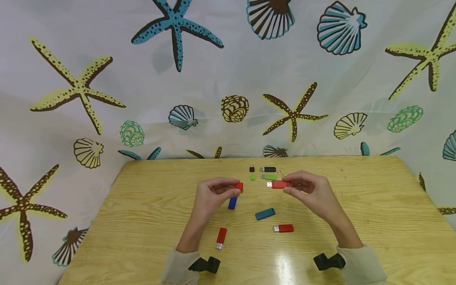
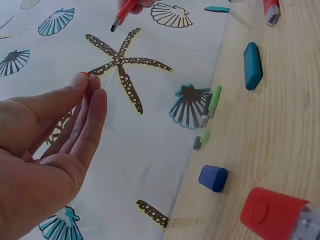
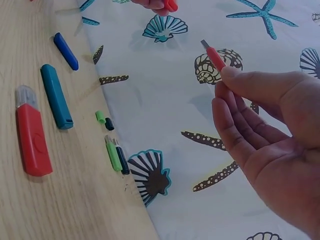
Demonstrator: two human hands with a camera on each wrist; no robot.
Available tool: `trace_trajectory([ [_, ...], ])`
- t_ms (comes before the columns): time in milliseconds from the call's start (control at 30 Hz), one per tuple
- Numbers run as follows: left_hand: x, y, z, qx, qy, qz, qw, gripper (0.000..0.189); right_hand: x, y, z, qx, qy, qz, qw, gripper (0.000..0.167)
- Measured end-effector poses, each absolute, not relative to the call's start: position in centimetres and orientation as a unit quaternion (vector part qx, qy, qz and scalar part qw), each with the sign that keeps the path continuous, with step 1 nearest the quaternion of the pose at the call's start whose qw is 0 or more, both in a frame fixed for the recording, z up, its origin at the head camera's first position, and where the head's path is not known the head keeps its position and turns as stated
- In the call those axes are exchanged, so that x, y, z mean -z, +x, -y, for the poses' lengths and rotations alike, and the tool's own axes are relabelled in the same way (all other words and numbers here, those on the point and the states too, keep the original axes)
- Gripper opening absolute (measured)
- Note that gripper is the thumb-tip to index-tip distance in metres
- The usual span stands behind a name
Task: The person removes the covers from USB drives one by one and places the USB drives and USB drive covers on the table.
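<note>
My left hand pinches a small red USB stick cap between thumb and fingertips, above the table. In my right hand a red USB stick is pinched by its rear end, its bare metal plug pointing left toward the cap. The two pieces are apart. Beneath the left fingers lies a blue USB stick, partly hidden by the hand in the head view. A teal USB stick lies on the table between the hands. The right wrist view shows the red stick's plug tilted upward.
Two more red USB sticks, one at left and one at right, lie nearer me. Toward the back are a black stick, a green stick, a black cap and a green cap. A patterned cloth hangs behind the table.
</note>
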State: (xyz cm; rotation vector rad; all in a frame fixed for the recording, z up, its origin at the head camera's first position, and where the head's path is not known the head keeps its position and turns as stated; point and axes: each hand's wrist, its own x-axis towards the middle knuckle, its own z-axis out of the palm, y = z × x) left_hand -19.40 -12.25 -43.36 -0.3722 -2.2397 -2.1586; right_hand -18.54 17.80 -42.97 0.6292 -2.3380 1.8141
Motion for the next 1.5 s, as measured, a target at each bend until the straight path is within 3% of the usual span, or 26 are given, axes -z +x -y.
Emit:
trace_trajectory([
  [967, 46.4, -21.0, 10.9, 0.684, -0.110, 0.719, -0.042, 0.021, 46.0, -20.3, -17.9, -0.572, 0.151, 0.805, 0.045, 0.023],
  [1500, 47.3, -23.5, 9.9, 0.576, -0.103, 0.811, -0.008, 0.015, 47.6, -22.5, -17.8, -0.525, 0.143, 0.838, 0.030, 0.020],
])
